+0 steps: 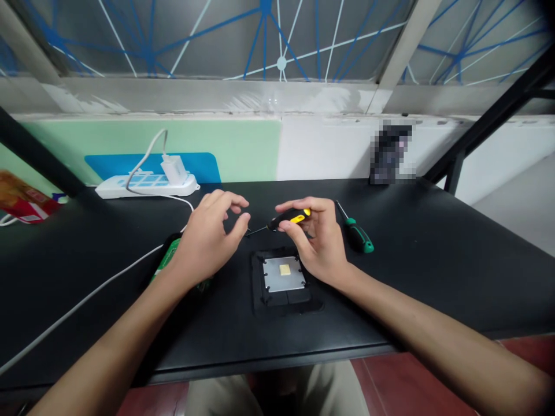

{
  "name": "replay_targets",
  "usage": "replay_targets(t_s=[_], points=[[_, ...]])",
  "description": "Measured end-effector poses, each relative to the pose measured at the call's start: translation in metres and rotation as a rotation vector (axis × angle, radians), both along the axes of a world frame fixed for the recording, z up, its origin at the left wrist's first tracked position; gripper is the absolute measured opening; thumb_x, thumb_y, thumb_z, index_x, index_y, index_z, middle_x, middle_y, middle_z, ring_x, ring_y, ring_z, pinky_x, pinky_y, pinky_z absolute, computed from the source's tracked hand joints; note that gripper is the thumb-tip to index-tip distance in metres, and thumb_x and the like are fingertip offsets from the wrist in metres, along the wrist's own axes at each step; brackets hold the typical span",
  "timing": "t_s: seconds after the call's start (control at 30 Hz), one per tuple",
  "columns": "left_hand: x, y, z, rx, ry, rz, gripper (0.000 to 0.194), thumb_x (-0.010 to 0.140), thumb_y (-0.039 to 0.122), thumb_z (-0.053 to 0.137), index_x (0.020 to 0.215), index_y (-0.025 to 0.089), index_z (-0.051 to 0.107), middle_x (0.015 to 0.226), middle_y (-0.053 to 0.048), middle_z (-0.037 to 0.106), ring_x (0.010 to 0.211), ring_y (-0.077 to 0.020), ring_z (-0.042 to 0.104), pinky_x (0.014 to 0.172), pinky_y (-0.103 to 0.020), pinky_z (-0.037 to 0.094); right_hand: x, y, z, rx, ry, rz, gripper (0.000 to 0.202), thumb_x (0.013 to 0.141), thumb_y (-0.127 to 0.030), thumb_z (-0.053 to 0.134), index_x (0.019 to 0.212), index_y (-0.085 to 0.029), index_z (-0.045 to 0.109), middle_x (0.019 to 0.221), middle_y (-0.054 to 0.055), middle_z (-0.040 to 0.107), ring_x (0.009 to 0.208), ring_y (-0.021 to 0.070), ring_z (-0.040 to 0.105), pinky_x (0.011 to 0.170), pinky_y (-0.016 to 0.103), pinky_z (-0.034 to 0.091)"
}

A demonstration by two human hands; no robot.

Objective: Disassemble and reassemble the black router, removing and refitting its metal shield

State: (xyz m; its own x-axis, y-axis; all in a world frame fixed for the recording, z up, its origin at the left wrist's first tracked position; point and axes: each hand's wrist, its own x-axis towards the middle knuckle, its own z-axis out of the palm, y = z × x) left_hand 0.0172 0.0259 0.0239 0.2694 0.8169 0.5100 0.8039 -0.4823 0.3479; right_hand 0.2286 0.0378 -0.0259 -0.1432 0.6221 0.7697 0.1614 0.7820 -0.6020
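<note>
My right hand (321, 240) grips a black and yellow screwdriver (289, 219), whose shaft points left. Near its tip my left hand (212, 231) hovers with thumb and fingers apart and nothing visible between them. Below the hands, a black device with a square silver plate (277, 281) lies on the black table (416, 260). A small pale yellow square (284, 269) sits on the plate. Partly behind my left wrist is a green and black object (169, 257). To the right of my right hand lies a green and black screwdriver (359, 236).
A white power strip (147, 186) with a plugged-in charger (174, 169) stands at the back left; its white cable (99, 289) crosses the table's left side. A red and orange packet (28, 199) is at the far left. A dark blurred object (385, 155) leans on the back wall.
</note>
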Motion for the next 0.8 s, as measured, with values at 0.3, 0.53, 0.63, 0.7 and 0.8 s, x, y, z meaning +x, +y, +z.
replay_targets(t_s=[0.3, 0.53, 0.63, 0.7, 0.8], points=[[0.001, 0.006, -0.011, 0.020, -0.045, -0.048, 0.013, 0.092, 0.023, 0.059, 0.105, 0.021, 0.062, 0.089, -0.001, 0.063, 0.083, -0.0193, 0.059, 0.077, -0.032, 0.047, 0.005, -0.003, 0.000, -0.077, 0.000, -0.047, 0.033, 0.092, -0.022, 0.065, 0.118, -0.030, 0.046, 0.112, 0.002, 0.067, 0.093, 0.0151, 0.071, 0.075, 0.033, 0.065], [0.002, 0.005, -0.011, -0.020, -0.016, -0.091, 0.023, 0.086, 0.007, 0.050, 0.102, 0.019, 0.061, 0.092, -0.002, 0.062, 0.083, -0.0186, 0.058, 0.075, -0.031, 0.045, 0.011, -0.004, 0.006, -0.150, 0.138, -0.022, 0.033, 0.094, -0.025, 0.062, 0.123, -0.031, 0.046, 0.108, 0.001, 0.065, 0.093, 0.0135, 0.069, 0.070, 0.027, 0.065], [0.003, 0.003, -0.010, -0.074, -0.002, -0.115, 0.027, 0.079, 0.000, 0.045, 0.092, 0.019, 0.059, 0.092, -0.002, 0.061, 0.079, -0.0175, 0.057, 0.072, -0.031, 0.044, 0.013, -0.006, 0.011, -0.215, 0.215, -0.035, 0.030, 0.095, -0.027, 0.061, 0.124, -0.030, 0.050, 0.104, 0.001, 0.064, 0.083, 0.0100, 0.065, 0.064, 0.022, 0.064], [0.003, 0.002, -0.010, -0.121, 0.019, -0.162, 0.028, 0.077, -0.002, 0.044, 0.090, 0.020, 0.057, 0.091, -0.002, 0.059, 0.080, -0.0179, 0.056, 0.072, -0.031, 0.044, 0.015, -0.007, 0.013, -0.255, 0.243, -0.037, 0.029, 0.095, -0.028, 0.061, 0.123, -0.029, 0.052, 0.103, 0.001, 0.063, 0.078, 0.0091, 0.063, 0.061, 0.020, 0.063], [0.004, 0.000, -0.012, -0.162, 0.058, -0.246, 0.028, 0.076, -0.002, 0.044, 0.087, 0.021, 0.055, 0.090, -0.001, 0.059, 0.086, -0.0190, 0.057, 0.075, -0.032, 0.044, 0.015, -0.007, 0.015, -0.293, 0.262, -0.031, 0.028, 0.095, -0.029, 0.062, 0.122, -0.028, 0.054, 0.103, 0.001, 0.062, 0.074, 0.0084, 0.061, 0.058, 0.020, 0.062]])
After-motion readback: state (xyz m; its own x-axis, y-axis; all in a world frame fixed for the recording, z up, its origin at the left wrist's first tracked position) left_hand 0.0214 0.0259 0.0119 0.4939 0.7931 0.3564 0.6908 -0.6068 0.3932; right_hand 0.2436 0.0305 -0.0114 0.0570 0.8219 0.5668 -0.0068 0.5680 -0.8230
